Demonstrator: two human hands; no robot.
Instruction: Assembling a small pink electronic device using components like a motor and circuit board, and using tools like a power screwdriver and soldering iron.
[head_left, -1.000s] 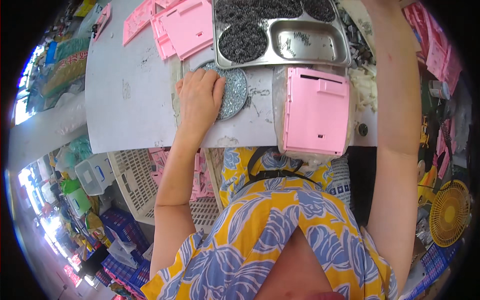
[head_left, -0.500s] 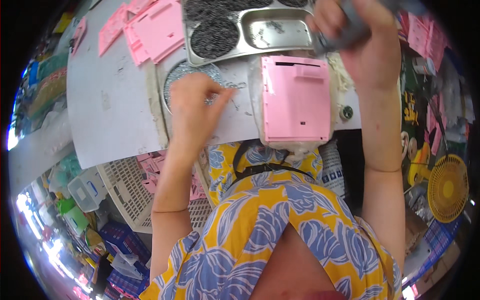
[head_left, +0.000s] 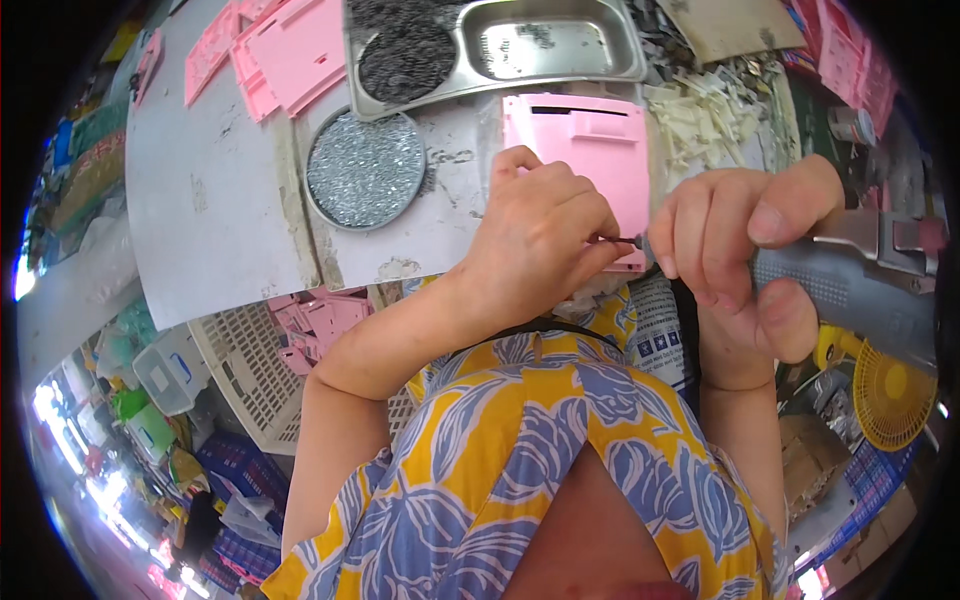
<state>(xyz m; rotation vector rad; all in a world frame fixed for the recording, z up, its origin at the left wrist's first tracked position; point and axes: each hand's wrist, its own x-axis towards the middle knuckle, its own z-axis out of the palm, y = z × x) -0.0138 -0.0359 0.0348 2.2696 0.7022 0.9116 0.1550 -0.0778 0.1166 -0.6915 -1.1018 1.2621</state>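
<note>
My right hand (head_left: 735,235) is closed around a grey electric screwdriver (head_left: 850,285), held sideways with its nose toward the left. Thumb and fingers of my left hand (head_left: 540,240) pinch a small dark screw at the tip of the bit (head_left: 625,240); the fingers partly hide it. Both hands meet over the lower part of a pink plastic panel (head_left: 575,130), which lies flat at the table's near edge. To the left of it stands a round dish (head_left: 313,190) filled with small silvery metal pieces, probably screws.
A metal compartment tray (head_left: 465,82) with dark small parts sits at the back. Pale plastic pieces (head_left: 710,115) are heaped right of the panel. More pink panels (head_left: 300,50) lie far left. Below the table are a white basket (head_left: 250,375) and a yellow fan (head_left: 893,400).
My left hand has moved right from the dish of metal pieces to the bit tip. My right hand has brought the screwdriver down from the back right and turned it sideways.
</note>
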